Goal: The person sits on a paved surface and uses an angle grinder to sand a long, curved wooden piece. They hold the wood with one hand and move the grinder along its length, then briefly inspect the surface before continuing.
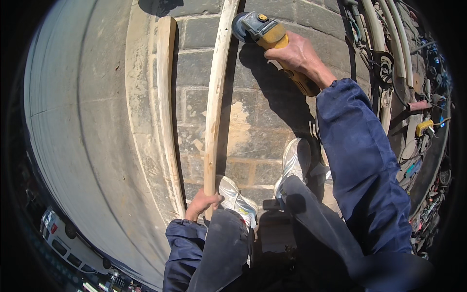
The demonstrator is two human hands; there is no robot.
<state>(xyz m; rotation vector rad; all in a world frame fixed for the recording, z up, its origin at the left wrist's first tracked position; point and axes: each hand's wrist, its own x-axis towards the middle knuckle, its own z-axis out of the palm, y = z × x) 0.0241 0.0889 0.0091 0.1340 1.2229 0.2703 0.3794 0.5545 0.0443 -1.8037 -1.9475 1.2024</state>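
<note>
My left hand (200, 204) grips the near end of a long pale wooden pole (217, 82), which runs away from me and out past the top edge of the view. A yellow and grey angle grinder (270, 35) is in my right hand (299, 56), its fingers closed round the body. The grinder's disc (241, 27) is right beside the far part of the pole; whether it touches the wood I cannot tell. A second wooden pole (166, 97) lies on the ground to the left, roughly alongside the first.
Grey paving bricks (202, 68) lie under the work, with pale dust patches (239, 124). My shoes (236, 197) stand close to the pole's near end. More wooden poles (393, 41), cables and a yellow power socket (424, 128) are at the right. A white vehicle (73, 246) stands lower left.
</note>
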